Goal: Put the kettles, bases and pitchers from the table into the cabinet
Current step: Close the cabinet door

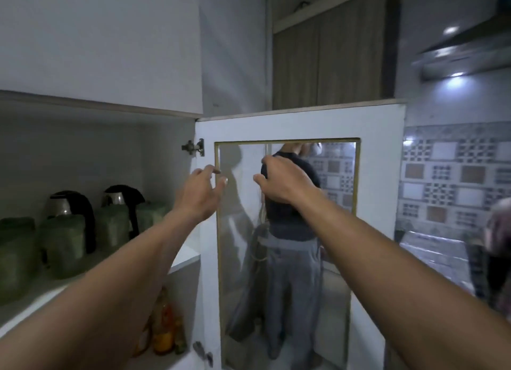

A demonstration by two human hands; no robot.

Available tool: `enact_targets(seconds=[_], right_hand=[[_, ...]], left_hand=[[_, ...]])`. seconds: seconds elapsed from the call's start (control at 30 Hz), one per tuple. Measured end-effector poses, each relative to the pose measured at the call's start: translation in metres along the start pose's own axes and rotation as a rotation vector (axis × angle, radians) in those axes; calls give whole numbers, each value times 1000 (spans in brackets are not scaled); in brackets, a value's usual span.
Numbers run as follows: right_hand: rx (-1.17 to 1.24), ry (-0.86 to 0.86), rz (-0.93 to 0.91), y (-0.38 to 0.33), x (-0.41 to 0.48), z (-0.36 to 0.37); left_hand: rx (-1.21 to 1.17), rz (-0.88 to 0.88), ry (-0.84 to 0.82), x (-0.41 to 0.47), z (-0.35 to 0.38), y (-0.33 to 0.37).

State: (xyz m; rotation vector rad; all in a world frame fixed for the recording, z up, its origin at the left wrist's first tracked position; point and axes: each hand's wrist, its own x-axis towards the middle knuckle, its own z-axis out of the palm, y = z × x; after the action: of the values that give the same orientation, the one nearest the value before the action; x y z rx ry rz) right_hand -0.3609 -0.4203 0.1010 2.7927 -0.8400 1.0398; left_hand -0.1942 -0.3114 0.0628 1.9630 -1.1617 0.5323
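The left grip [200,195] is reaching up at the hinge side of the open cabinet door [378,176], its fingers spread and loosely bent with nothing held between them. Its fingertips are hovering just at the gold frame of the glass pane [237,259]; whether they are touching the door is not clear. The right grip [282,181] is lifting in front of the upper part of the pane with the back of the hand facing the camera and the thumb sticking out to the left. Its fingers are curling away out of sight, so I cannot tell whether it is holding anything.

Inside the cabinet [171,137], to the left, two kettles are standing upright at the back of the upper shelf [182,259]: the left kettle [69,206] and the right kettle [121,196], both steel with black handles. Green pitchers [65,242] are crowding in a row in front of and beside them. On the lower shelf, blurred bottles [163,325] are standing near the door's bottom hinge.

Through the pane a person in a dark top and grey trousers [293,259] is showing, arms raised. Patterned wall tiles [456,176] are filling the right side, under a lit range hood [464,51]
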Motion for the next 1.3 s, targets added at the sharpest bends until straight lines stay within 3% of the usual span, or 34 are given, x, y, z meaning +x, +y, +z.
enact_targets(seconds=[0.27, 0.57, 0.9, 1.07, 1.3], right_hand=[[-281, 200, 41, 104, -14, -105], [-451, 237, 26, 200, 3, -148], [-221, 202, 41, 222, 24, -155], [-28, 228, 71, 209, 23, -180], [267, 129, 126, 165, 3, -219]], left_hand=[[-169, 214, -29, 47, 43, 147], [-57, 303, -4, 105, 72, 231], [-11, 287, -2, 114, 104, 244], [-114, 271, 4, 101, 87, 252], [-186, 280, 24, 49, 28, 261]])
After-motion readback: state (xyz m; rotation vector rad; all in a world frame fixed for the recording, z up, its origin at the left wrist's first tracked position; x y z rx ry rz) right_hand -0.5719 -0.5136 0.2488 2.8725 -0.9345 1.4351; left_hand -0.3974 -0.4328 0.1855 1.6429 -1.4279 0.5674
